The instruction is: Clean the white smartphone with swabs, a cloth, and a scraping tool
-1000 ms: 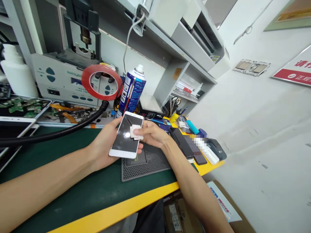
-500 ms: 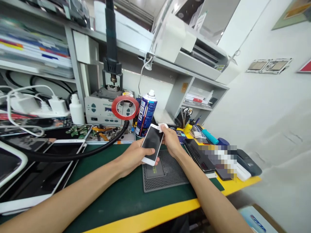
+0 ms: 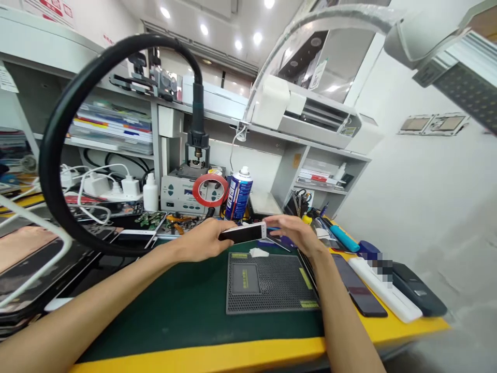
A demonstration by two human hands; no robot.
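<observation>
My left hand point(image 3: 207, 239) is closed round one end of a white-framed smartphone point(image 3: 246, 234). The phone is tilted, its dark screen seen at a slant. At the phone's other end is my right hand point(image 3: 293, 234), fingers stretched out and slightly bent; whether the fingertips touch the phone I cannot tell. Below the phone, a crumpled white wipe point(image 3: 259, 253) lies on the upper edge of a grey perforated mat point(image 3: 272, 298).
A spray can point(image 3: 238, 197), a roll of red tape point(image 3: 197, 190) and a soldering-type station point(image 3: 171, 201) stand behind the hands. A thick black hose point(image 3: 48, 155) arches at the left. Phones, including a dark one point(image 3: 361, 290), and a white bar point(image 3: 388, 292) lie at the right.
My right hand has let go of the white wipe, which now lies on the mat. The phone has turned from upright to nearly level. The view has tilted upward.
</observation>
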